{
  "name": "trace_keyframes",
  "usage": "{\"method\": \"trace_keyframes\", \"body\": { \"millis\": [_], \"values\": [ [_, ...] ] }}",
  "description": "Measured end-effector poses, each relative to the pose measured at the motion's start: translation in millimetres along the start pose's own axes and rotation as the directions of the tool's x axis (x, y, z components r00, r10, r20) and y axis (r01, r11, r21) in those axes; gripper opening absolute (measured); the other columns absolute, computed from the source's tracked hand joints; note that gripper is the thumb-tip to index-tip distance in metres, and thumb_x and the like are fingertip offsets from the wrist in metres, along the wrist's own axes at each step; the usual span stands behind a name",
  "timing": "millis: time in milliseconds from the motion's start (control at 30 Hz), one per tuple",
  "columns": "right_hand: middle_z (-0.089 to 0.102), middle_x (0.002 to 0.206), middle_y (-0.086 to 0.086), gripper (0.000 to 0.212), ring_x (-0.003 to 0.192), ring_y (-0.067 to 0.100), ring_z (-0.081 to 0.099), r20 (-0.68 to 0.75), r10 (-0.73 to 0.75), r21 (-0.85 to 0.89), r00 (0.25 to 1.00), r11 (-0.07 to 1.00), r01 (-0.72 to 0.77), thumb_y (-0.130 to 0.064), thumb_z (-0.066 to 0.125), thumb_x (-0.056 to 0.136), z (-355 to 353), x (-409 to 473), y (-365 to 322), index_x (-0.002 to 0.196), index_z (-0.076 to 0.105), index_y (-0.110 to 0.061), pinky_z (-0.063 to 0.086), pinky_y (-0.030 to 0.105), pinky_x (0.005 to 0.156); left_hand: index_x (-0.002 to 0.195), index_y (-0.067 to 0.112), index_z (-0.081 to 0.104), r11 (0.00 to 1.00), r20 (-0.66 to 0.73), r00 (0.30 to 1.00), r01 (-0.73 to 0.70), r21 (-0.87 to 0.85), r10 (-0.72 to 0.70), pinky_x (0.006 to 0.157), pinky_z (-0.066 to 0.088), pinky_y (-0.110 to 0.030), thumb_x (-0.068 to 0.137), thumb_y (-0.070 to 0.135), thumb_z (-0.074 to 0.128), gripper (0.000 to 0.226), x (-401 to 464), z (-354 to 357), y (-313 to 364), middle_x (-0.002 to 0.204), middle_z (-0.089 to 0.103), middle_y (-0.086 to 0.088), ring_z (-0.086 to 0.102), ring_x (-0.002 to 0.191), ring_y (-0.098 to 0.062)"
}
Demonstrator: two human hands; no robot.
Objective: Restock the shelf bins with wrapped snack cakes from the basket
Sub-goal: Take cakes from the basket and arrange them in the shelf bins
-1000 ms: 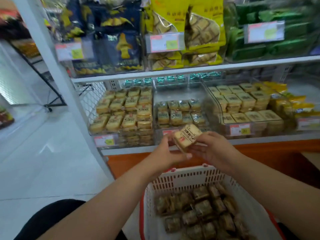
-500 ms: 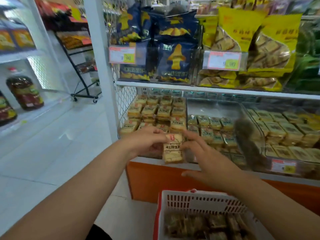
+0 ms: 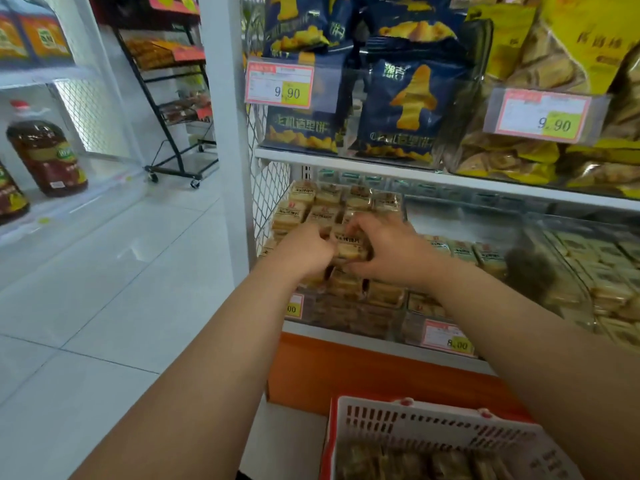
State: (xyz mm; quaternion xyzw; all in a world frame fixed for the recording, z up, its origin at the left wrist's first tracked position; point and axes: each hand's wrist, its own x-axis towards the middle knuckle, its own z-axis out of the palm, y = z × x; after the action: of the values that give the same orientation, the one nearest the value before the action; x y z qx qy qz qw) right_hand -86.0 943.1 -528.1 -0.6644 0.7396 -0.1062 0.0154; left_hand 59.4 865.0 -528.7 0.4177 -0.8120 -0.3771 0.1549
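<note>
Plastic-wrapped, the pale square snack cake [image 3: 348, 245] sits pinched between left hand [image 3: 304, 252] and right hand [image 3: 384, 252] over the clear left shelf bin [image 3: 349, 317] of stacked cakes. Likely light, soft and slippery, it is best held by its edges. A second ago it hovered above the red-rimmed white plastic basket [image 3: 440, 427].

Bright, even shop light, soft picture.
Pale glare on the glossy white floor tiles [image 3: 104, 271]; edges bend and blur.
</note>
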Motion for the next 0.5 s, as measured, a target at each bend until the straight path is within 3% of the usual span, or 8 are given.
{"method": "trace_keyframes", "body": {
  "millis": [100,167,200,267,333,433,500],
  "values": [
    [0.049,0.136,-0.004,0.059,0.128,0.020,0.035,0.033,0.034,-0.058,0.999,0.998,-0.032,-0.054,0.067,0.080,13.7,-4.2,10.4,0.130,0.044,-0.032,0.030,0.039,0.100,0.115,0.012,0.068,0.999,0.082,0.996,-0.024,0.048,0.020,0.077,0.049,-0.031,0.095,0.015,0.053,0.025,3.3,10.3,-7.2,0.108,0.068,-0.006,0.062,0.095,-0.023],
    [0.050,0.135,-0.005,0.056,0.128,0.019,0.038,0.024,0.055,-0.023,0.998,0.998,-0.054,-0.055,0.067,0.079,17.9,-8.2,13.8,0.126,0.045,-0.034,0.030,0.039,0.102,0.105,0.008,0.071,0.996,0.103,0.994,-0.033,0.082,0.025,0.069,0.048,-0.031,0.093,0.011,0.055,0.020,4.6,14.7,-9.6,0.103,0.070,-0.012,0.064,0.091,-0.027],
    [0.050,0.134,-0.005,0.057,0.128,0.018,0.038,0.024,0.064,-0.008,0.998,0.998,-0.064,-0.056,0.068,0.079,18.7,-9.5,14.7,0.126,0.045,-0.035,0.031,0.040,0.104,0.105,0.006,0.071,0.996,0.098,0.995,-0.039,0.080,0.031,0.072,0.050,-0.034,0.092,0.010,0.056,0.020,4.6,16.0,-9.8,0.103,0.070,-0.013,0.064,0.092,-0.028],
    [0.049,0.136,-0.005,0.061,0.129,0.019,0.039,0.023,0.074,-0.008,0.997,0.997,-0.074,-0.062,0.067,0.078,18.3,-12.1,16.1,0.129,0.044,-0.035,0.031,0.041,0.107,0.111,0.007,0.070,0.997,0.085,0.995,-0.048,0.053,0.044,0.087,0.054,-0.042,0.090,0.008,0.057,0.025,3.9,16.8,-8.1,0.109,0.071,-0.012,0.065,0.098,-0.028],
    [0.048,0.139,-0.004,0.067,0.129,0.019,0.041,0.036,0.090,0.007,0.995,0.996,-0.090,-0.065,0.066,0.078,15.7,-16.1,16.7,0.133,0.043,-0.036,0.031,0.040,0.108,0.117,0.009,0.069,0.998,0.078,0.996,-0.053,0.028,0.050,0.093,0.053,-0.042,0.090,0.005,0.057,0.030,3.0,17.2,-7.5,0.113,0.070,-0.008,0.064,0.103,-0.026],
    [0.040,0.148,-0.003,0.074,0.132,0.020,0.040,0.085,0.105,0.060,0.991,0.992,-0.110,-0.063,0.066,0.080,11.8,-25.6,17.1,0.142,0.036,-0.036,0.033,0.036,0.107,0.129,0.011,0.063,0.997,0.069,0.996,-0.060,0.039,0.057,0.096,0.051,-0.038,0.092,0.008,0.056,0.039,1.8,20.0,-8.3,0.124,0.066,-0.007,0.062,0.110,-0.024],
    [0.034,0.153,-0.004,0.076,0.134,0.020,0.039,0.072,0.097,0.094,0.993,0.990,-0.103,-0.060,0.066,0.082,9.4,-35.8,16.8,0.146,0.032,-0.035,0.035,0.036,0.108,0.140,0.013,0.054,0.996,0.063,0.997,-0.057,0.072,0.052,0.090,0.049,-0.031,0.094,0.013,0.054,0.046,2.9,21.6,-9.3,0.135,0.060,-0.007,0.059,0.113,-0.023]
  ]
}}
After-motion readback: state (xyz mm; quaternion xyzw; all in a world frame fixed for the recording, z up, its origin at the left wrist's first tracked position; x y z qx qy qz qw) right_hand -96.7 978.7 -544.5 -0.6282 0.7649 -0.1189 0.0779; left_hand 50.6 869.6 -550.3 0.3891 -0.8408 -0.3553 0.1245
